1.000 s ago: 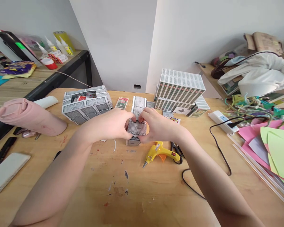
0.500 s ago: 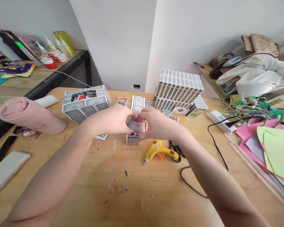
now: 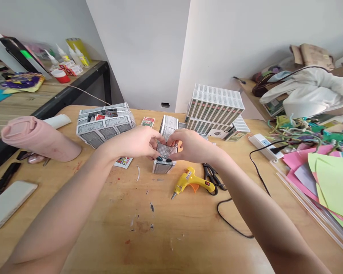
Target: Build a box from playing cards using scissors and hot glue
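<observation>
A grey patterned playing card [image 3: 167, 150] lies on the near part of a narrow block covered in card backs [image 3: 170, 125]. From the left, my left hand [image 3: 135, 141] has its fingers closed on the card's edge; my right hand [image 3: 193, 145] grips the opposite edge. Dark nails of both thumbs show at the near side. The block's near end [image 3: 162, 168] shows below the thumbs. Beside my right wrist lie a yellow glue gun [image 3: 192, 181] and black scissors [image 3: 213, 178]. Under my left wrist, a face-up playing card [image 3: 124, 162] shows partly.
At left stands a larger box-like form made of cards [image 3: 105, 131], near a pink tumbler [image 3: 42, 139]. Stacked card packs [image 3: 217, 104] stand at the back right. A power strip [image 3: 265, 146], black cord and coloured paper [image 3: 330, 179] lie at right. Small scraps dot the table.
Both hands have lowered the card, which was tilted above the block, so it now lies against its top. The thumbs have come into view at the near edge.
</observation>
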Tool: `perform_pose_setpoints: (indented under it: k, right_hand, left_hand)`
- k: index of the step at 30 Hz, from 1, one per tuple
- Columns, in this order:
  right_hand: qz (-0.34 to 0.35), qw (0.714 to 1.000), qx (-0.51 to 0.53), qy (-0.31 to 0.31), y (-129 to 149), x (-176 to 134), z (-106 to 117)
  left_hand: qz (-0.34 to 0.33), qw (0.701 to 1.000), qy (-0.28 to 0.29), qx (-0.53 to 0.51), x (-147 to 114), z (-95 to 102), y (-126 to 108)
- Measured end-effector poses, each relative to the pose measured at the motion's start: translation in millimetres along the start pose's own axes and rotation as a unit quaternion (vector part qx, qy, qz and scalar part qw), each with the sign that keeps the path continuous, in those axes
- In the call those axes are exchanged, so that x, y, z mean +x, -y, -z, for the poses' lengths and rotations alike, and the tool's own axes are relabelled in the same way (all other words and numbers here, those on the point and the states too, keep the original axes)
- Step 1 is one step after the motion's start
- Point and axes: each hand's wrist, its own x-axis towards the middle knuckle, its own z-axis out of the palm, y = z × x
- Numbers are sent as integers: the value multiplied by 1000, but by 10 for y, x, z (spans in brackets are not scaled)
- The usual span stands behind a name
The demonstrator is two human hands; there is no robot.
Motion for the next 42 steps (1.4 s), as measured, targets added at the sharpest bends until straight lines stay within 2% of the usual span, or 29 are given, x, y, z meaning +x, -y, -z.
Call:
perform_pose_setpoints:
  k: [4,8,18,24,27,30,37,42]
  right_hand:
    - [-42,999,27,7,13,16,19]
    - [-54,998,18,10,51,16,18]
    - [-35,996,-71,33,202,1,-29]
    - [-18,994,-106,21,261,-32,-65]
    - [-5,993,-122,-2,274,-44,-126]
    - [5,994,-98,-45,253,-60,-196]
    - [-6,992,32,-120,87,-117,-328]
    - [29,975,105,-193,-97,-159,-481]
  left_hand:
    - [-3,1000,7,-7,-26,-2,-19]
    - [-13,1000,6,10,-46,9,-51]
    - [6,995,9,96,-103,-23,-139]
    - [-1,982,-3,187,-113,-72,-191]
    - [-5,976,-13,219,-126,-93,-222]
    - [-8,978,-24,208,-147,-100,-201]
    - [-33,997,-27,67,-133,-76,-3]
    - [-47,998,-43,2,-118,-105,85]
